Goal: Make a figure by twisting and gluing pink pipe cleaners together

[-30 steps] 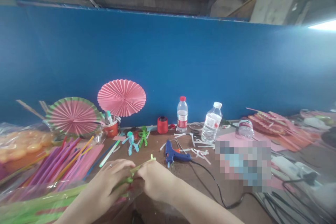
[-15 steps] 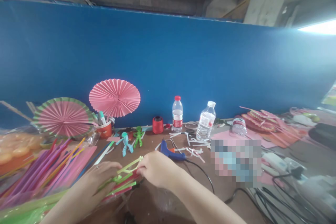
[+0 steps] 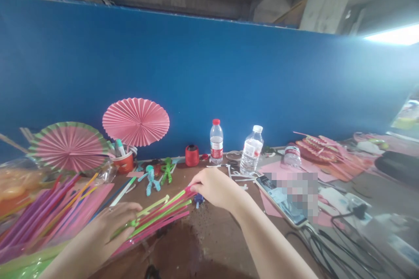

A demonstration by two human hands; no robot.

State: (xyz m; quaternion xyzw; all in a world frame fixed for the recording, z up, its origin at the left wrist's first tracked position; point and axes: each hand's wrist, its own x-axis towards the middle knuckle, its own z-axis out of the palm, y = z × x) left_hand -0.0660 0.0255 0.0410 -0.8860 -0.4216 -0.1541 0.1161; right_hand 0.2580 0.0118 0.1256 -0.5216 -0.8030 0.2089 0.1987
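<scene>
My left hand is closed at the lower left around a yellow-green twisted pipe-cleaner piece. Under and beyond its fingers lie several pink, red and lime pipe cleaners, pointing to the upper right. My right hand pinches the far tips of some of them. A blue glue gun shows only in part, as the right hand covers the rest. Behind the left hand stand a light-blue pipe-cleaner figure and a green one.
Purple, red and yellow pipe cleaners lie at the left. Pink paper fans, a red thread spool and two bottles line the blue wall. On the right are a phone and black cables.
My right hand has moved up and to the right, drawing pipe cleaners out so more of their length shows. It now covers most of the glue gun. The left hand keeps its grip.
</scene>
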